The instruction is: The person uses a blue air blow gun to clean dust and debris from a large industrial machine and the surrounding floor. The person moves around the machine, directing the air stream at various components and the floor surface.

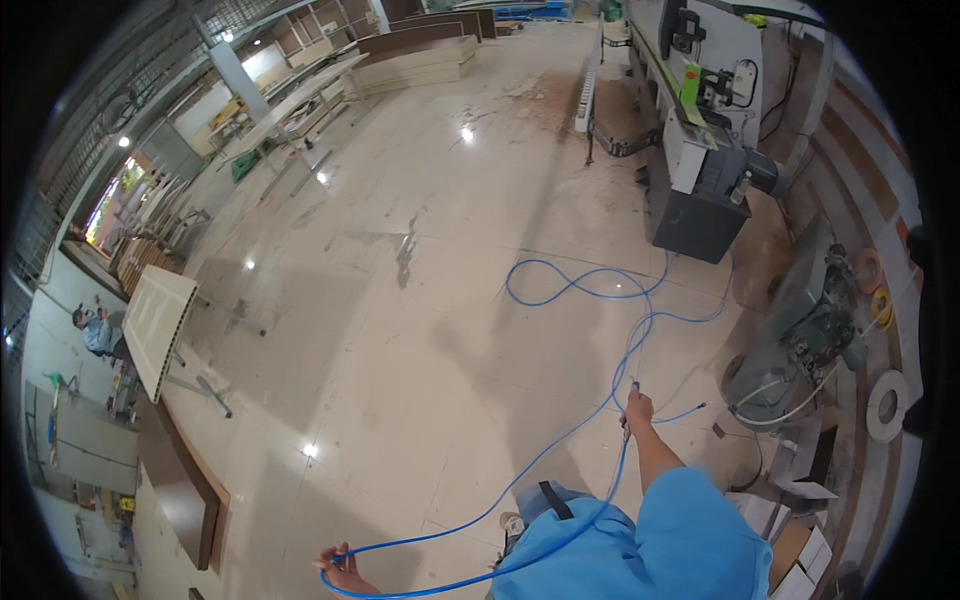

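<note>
A thin blue hose (545, 467) runs in a long loop between my hands. At the lower left, my left hand (340, 572) has its fingers curled round the bend of that loop. My right hand (638, 408), stretched forward, is closed on the hose where several strands meet. A small blue-and-metal piece pokes up out of its fist, too small to make out. From there the hose spreads over the tiled floor in loose loops toward the grey machine (700, 190). One free end with a dark fitting (701, 405) lies to the right of my right hand.
An air compressor (790, 350) stands at the right by the wall, with open cardboard boxes (800, 460) nearer me. On the left are a pale panel on legs (158, 325), brown boards (175, 480) and a person (98, 330). Long work tables (290, 105) stand farther back.
</note>
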Demonstrator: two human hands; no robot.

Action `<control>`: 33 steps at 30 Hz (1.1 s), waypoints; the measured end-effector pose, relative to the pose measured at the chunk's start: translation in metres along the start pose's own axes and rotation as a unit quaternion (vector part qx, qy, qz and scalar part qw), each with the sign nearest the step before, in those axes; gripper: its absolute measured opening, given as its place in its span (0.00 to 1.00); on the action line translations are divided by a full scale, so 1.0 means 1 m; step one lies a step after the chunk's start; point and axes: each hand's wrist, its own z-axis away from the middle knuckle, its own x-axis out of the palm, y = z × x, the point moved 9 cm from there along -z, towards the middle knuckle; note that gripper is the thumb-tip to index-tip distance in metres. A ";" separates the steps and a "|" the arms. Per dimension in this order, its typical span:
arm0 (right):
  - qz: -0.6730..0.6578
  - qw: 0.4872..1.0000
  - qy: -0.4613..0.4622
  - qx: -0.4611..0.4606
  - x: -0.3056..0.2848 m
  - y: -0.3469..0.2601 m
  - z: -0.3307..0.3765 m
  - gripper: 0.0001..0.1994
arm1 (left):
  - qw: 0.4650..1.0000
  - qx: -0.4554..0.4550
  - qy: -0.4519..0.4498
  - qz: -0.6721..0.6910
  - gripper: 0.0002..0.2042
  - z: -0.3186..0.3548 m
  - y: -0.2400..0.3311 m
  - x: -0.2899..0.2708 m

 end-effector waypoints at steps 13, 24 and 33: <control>-0.362 0.925 -0.017 0.118 0.096 -0.077 -0.112 0.26 | 0.955 0.243 -0.171 -0.028 0.18 -0.114 0.150 0.274; -0.341 0.926 0.063 0.148 0.112 -0.223 -0.278 0.27 | 0.927 0.332 -0.157 -0.083 0.20 -0.109 0.227 0.541; -0.517 0.801 0.229 0.199 0.054 -0.313 -0.409 0.26 | 0.899 0.328 -0.287 -0.049 0.14 -0.173 0.207 0.735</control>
